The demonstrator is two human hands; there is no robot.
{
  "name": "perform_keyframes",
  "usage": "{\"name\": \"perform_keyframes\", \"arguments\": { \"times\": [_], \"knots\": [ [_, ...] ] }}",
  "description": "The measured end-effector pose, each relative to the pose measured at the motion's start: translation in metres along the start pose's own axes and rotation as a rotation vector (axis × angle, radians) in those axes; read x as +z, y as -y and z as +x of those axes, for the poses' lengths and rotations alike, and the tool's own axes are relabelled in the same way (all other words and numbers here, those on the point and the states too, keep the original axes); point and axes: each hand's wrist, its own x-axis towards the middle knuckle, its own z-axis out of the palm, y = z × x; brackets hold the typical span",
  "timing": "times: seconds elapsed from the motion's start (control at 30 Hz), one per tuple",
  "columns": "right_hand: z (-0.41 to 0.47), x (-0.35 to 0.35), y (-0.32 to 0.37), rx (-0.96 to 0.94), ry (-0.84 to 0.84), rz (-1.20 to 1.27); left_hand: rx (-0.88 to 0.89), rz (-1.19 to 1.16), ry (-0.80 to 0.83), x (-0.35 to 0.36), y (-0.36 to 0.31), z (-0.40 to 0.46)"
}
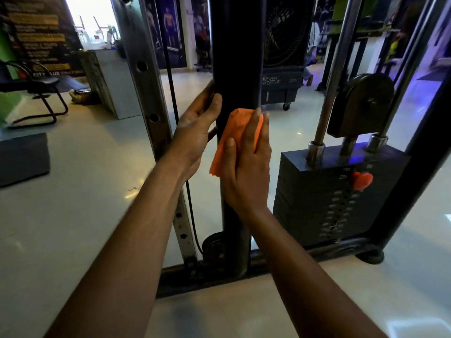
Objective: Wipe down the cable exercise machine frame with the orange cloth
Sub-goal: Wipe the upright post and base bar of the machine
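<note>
Fingers (258,123) of my right hand (246,172) lay straight, pressing the cloth (234,132) flat against the post (234,57); my left hand (195,132) curled its fingers round the post's left edge, just beside the cloth. Left of the post stood a steel upright (148,93) drilled with round holes, a thin black cable (172,89) running between them. To the right sat a blocky dark weight stack (324,198) with an orange pin (361,180), chrome rods (332,93) and a pulley (363,103) above it. I saw the cloth was thin and creased, the post matte black, the floor (73,215) pale and glossy.
</note>
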Motion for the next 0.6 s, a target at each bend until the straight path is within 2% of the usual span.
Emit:
{"name": "perform_keyframes", "arguments": {
  "times": [0.2,0.43,0.6],
  "knots": [
    [-0.067,0.014,-0.042,0.0,0.078,-0.081,0.031,0.014,0.025,-0.006,0.012,-0.004],
    [-0.034,0.014,-0.019,0.011,-0.008,-0.045,0.024,0.036,0.027,-0.009,0.021,-0.008],
    [-0.095,0.022,-0.058,0.008,0.098,-0.12,-0.023,0.007,0.038,-0.01,0.036,-0.014]
  ]
}}
